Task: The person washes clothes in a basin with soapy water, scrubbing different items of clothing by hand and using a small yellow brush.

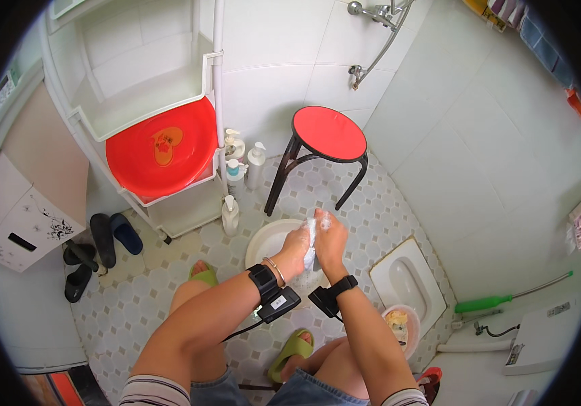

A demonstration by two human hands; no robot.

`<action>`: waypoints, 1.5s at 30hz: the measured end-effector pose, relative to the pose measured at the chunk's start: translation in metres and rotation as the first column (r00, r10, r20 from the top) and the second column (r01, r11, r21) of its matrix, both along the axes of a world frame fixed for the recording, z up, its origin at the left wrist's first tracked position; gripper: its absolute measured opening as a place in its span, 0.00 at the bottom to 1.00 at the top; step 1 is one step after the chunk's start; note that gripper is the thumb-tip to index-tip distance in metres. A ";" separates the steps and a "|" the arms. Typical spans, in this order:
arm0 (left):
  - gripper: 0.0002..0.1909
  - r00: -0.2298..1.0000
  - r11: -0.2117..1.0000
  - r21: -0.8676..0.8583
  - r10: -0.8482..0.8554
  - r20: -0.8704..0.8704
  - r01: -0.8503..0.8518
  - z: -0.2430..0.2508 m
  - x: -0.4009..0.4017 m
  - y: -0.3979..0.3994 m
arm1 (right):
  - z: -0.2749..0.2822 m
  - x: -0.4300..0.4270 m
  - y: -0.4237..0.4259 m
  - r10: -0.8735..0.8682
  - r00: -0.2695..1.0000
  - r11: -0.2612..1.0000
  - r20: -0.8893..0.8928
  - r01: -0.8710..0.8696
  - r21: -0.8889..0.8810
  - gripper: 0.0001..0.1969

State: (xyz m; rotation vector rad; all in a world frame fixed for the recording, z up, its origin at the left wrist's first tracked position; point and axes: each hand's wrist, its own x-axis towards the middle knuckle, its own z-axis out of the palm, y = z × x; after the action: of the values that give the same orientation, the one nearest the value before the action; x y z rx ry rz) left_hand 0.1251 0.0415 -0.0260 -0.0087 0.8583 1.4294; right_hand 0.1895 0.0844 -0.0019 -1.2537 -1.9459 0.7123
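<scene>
Both hands are held close together over a white basin (260,243) on the tiled floor. My left hand (295,248) is closed around a wet, soapy white cloth (311,243). My right hand (331,241) presses against the same cloth from the other side, its fingers curled and flecked with suds. Part of the cloth is hidden between the hands. The forearms cover some of the basin, and what lies inside it is hard to make out.
A red-topped stool (330,133) stands beyond the basin, pump bottles (256,165) beside a rack with a red basin (168,152). A squat toilet (407,284) and a small waste bin (412,330) are at right. Slippers (102,238) lie at left.
</scene>
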 end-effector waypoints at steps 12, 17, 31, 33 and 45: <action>0.20 0.830 0.992 0.064 -0.057 -0.555 0.111 -0.008 -0.009 0.005 | -0.031 0.017 0.022 -0.053 0.997 0.993 -0.057 0.047 -0.108 0.07; 0.13 0.444 0.979 0.130 0.048 -0.895 0.155 0.014 -0.043 0.007 | -0.005 0.040 0.027 0.038 0.938 0.798 -0.345 -0.236 -0.555 0.13; 0.22 0.388 0.879 0.190 0.006 -0.922 0.437 0.040 -0.054 -0.005 | 0.021 0.063 0.039 -0.107 0.550 0.469 -0.828 -0.707 -0.530 0.13; 0.28 0.190 0.884 0.064 -0.029 -0.981 0.463 0.023 -0.061 -0.004 | 0.028 0.062 0.039 -0.116 0.448 0.530 -0.886 -0.726 -0.437 0.12; 0.22 0.529 0.770 -0.187 -0.571 -0.628 0.609 0.025 -0.062 0.001 | 0.035 0.069 0.039 -0.037 0.484 0.548 -0.874 -0.722 -0.423 0.10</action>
State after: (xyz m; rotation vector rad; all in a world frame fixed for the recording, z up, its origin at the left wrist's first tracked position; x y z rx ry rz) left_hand 0.0635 0.0428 -0.0009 0.8230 1.2430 0.7656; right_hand 0.2588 0.1230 0.0327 -0.5619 -1.0446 2.1358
